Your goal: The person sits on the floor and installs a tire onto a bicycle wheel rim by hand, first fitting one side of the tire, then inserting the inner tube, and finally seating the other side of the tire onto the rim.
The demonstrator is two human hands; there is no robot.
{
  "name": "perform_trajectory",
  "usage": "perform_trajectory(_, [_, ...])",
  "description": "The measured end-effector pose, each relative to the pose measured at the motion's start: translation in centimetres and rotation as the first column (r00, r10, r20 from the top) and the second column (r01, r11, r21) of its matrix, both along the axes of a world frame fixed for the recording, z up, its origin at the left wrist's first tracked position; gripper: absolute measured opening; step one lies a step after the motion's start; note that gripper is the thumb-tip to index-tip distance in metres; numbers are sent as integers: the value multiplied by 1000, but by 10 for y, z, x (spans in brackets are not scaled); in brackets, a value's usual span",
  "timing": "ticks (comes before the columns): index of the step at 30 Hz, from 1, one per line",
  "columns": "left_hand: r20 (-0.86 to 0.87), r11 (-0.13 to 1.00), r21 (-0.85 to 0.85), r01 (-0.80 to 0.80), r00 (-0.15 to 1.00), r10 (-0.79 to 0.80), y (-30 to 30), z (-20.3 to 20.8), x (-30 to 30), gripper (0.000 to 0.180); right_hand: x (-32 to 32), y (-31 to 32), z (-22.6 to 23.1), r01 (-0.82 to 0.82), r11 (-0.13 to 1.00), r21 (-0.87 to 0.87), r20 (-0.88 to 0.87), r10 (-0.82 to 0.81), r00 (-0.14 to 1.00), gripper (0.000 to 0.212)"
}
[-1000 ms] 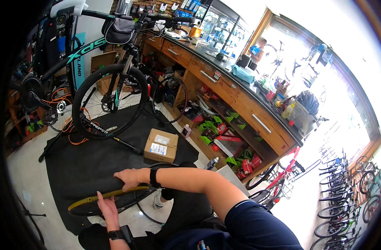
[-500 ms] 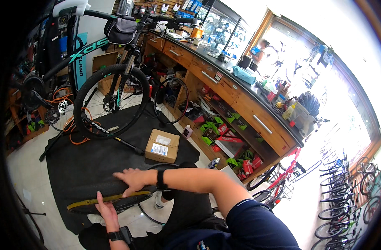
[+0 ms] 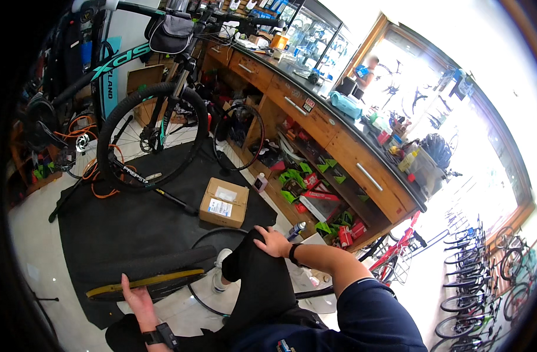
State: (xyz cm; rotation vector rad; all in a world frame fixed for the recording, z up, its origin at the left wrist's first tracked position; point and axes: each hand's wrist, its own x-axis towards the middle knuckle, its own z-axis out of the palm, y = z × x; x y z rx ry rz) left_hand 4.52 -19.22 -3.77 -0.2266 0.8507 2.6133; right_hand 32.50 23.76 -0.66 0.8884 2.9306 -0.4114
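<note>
A black bicycle tyre (image 3: 180, 256) with a yellow band (image 3: 177, 276) along its inner side stands at the lower left, seen nearly edge-on. Its near edge is in my left hand (image 3: 139, 300), with one finger laid up across the yellow band; the other fingers are partly hidden. Whether spokes or a rim sit inside the tyre, I cannot tell. My right hand (image 3: 272, 242) rests on my bent knee, its fingers spread over the dark cloth and holding nothing.
A cardboard box (image 3: 224, 202) lies on the black mat (image 3: 133, 220). Beyond it a bicycle (image 3: 154, 138) stands on a repair stand. A thin black hoop (image 3: 199, 299) loops around my foot. Along the right runs a wooden counter (image 3: 315, 120), with a spray can (image 3: 296, 230) before it.
My right hand has left the tyre and moved right onto my knee. My left hand stays at the tyre, which has shifted slightly left.
</note>
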Motion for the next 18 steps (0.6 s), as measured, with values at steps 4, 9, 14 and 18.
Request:
perform_trajectory(4, [30,999,29,17,999,-18,-4,-4,-6,48,5,0,5,13,1000,-8,-59,-13,998,63])
perform_trajectory(9, [23,997,52,51,998,-53,-4,-8,-9,52,9,5,-1,24,999,26,-68,-22,997,61])
perform_trajectory(14, [8,996,69,50,999,-51,-7,-1,-8,45,5,3,1,19,1000,17,-81,-17,997,59])
perform_trajectory(18, [-4,996,70,46,999,-46,-6,0,-8,45,6,1,3,30,1000,7,-55,-30,998,59])
